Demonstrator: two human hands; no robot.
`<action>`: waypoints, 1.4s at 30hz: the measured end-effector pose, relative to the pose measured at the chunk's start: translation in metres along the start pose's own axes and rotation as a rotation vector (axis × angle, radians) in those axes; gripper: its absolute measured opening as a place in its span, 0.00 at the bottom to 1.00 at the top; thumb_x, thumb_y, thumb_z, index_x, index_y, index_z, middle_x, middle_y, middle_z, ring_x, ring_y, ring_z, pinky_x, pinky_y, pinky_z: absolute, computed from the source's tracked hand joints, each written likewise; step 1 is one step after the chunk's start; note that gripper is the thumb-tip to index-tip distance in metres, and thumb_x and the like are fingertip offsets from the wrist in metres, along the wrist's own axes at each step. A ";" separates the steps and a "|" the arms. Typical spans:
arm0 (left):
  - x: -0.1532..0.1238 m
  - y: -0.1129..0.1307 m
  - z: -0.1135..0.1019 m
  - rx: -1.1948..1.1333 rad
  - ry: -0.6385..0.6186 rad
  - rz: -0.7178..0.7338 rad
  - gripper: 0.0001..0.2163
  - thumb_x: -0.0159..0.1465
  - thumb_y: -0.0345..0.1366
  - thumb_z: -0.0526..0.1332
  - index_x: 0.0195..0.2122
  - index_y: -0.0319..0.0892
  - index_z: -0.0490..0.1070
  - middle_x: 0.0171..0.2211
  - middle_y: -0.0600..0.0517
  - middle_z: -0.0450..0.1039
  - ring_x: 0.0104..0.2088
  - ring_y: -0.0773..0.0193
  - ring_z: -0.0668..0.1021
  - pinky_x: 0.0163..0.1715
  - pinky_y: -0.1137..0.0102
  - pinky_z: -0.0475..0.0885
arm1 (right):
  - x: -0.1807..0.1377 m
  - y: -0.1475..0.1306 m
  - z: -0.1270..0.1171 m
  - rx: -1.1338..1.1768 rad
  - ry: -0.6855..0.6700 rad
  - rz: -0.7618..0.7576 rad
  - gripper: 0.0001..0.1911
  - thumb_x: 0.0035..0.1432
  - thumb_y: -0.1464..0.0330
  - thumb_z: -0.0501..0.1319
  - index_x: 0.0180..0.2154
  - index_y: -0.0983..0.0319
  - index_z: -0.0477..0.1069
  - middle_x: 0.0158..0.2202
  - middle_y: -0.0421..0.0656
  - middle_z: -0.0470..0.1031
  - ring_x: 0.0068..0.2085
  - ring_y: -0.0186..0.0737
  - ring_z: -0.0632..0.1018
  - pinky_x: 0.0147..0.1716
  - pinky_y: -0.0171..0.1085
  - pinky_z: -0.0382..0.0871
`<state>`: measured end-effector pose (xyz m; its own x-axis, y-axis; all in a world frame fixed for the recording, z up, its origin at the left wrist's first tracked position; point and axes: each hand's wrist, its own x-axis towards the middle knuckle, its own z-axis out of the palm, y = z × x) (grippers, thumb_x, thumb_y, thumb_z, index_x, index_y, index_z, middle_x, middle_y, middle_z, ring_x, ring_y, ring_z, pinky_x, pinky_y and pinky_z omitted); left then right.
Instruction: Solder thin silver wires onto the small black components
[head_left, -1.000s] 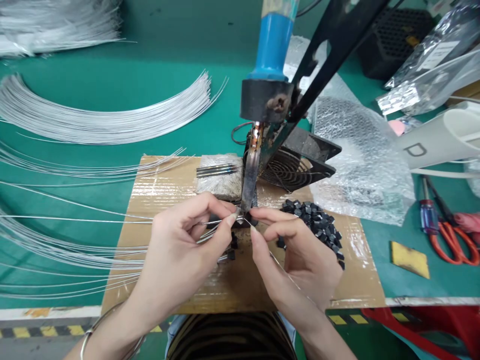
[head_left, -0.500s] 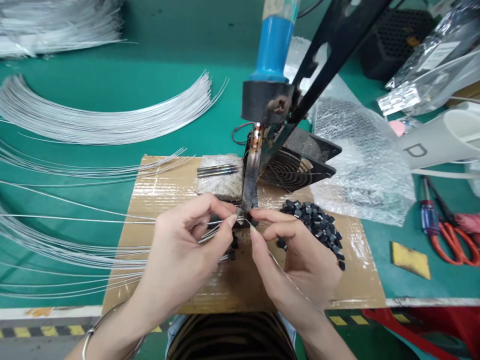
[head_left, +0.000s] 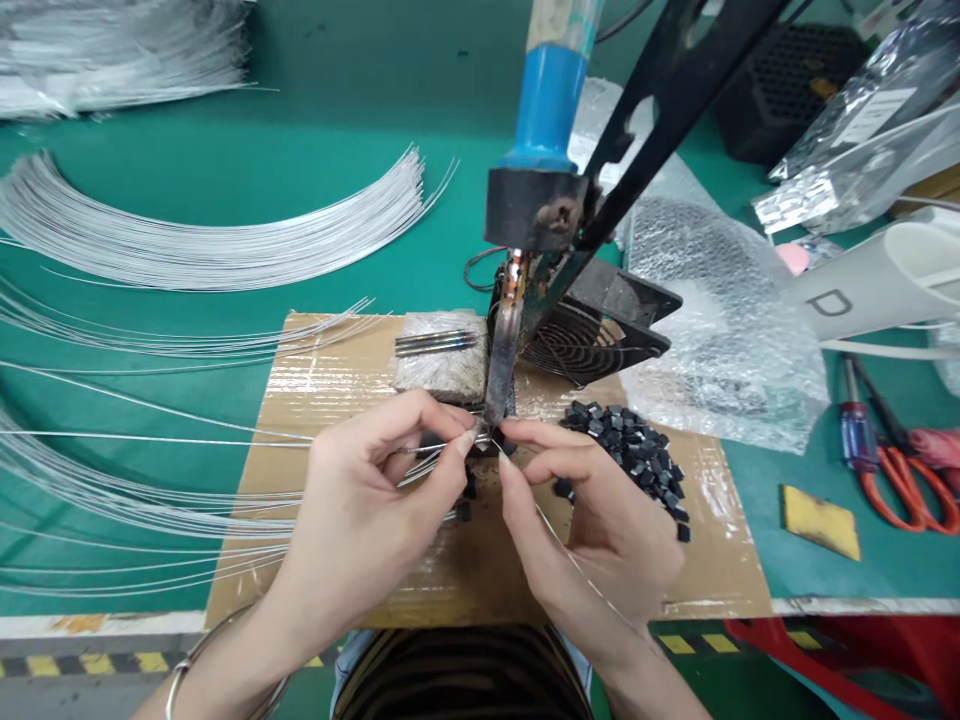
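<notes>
My left hand (head_left: 367, 500) pinches thin silver wires (head_left: 150, 500) that run off to the left, with the wire ends held at the tip of a mounted soldering iron (head_left: 501, 360). My right hand (head_left: 592, 510) pinches a strand of solder wire (head_left: 555, 540) and brings it to the same tip. The two hands meet just below the iron, over a taped cardboard pad (head_left: 712, 560). Small black parts (head_left: 637, 455) lie in a heap right of my right hand. A few more black parts sit between my hands.
Bundles of silver wire (head_left: 202, 240) fan across the green mat at left. Behind the iron stand a black fan (head_left: 592, 330) and bubble wrap (head_left: 727, 330). Red scissors (head_left: 907, 480), a screwdriver (head_left: 855, 430) and a yellow sponge (head_left: 821, 520) lie at right.
Almost nothing differs; both hands stay at the iron's tip, and the view has shifted down very slightly.
</notes>
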<state>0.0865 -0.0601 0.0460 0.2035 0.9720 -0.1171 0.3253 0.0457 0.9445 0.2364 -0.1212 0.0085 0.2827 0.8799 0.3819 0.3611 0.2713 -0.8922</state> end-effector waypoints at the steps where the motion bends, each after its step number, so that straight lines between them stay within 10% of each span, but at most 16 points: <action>1: 0.000 0.000 0.000 -0.001 -0.002 -0.002 0.04 0.63 0.31 0.68 0.31 0.45 0.78 0.34 0.55 0.82 0.35 0.62 0.84 0.30 0.73 0.76 | 0.000 0.000 0.000 -0.002 0.001 -0.004 0.15 0.58 0.83 0.68 0.38 0.58 0.73 0.46 0.45 0.85 0.47 0.42 0.86 0.49 0.41 0.81; 42: -0.001 0.001 0.001 0.042 -0.006 0.009 0.04 0.64 0.30 0.67 0.31 0.45 0.78 0.32 0.54 0.82 0.34 0.62 0.84 0.28 0.72 0.74 | 0.006 -0.002 0.002 -0.115 0.022 -0.117 0.14 0.59 0.83 0.67 0.38 0.59 0.74 0.41 0.45 0.85 0.42 0.41 0.87 0.45 0.39 0.85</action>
<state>0.0871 -0.0615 0.0466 0.2123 0.9709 -0.1111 0.3619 0.0275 0.9318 0.2353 -0.1156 0.0121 0.2514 0.8359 0.4879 0.4919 0.3238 -0.8082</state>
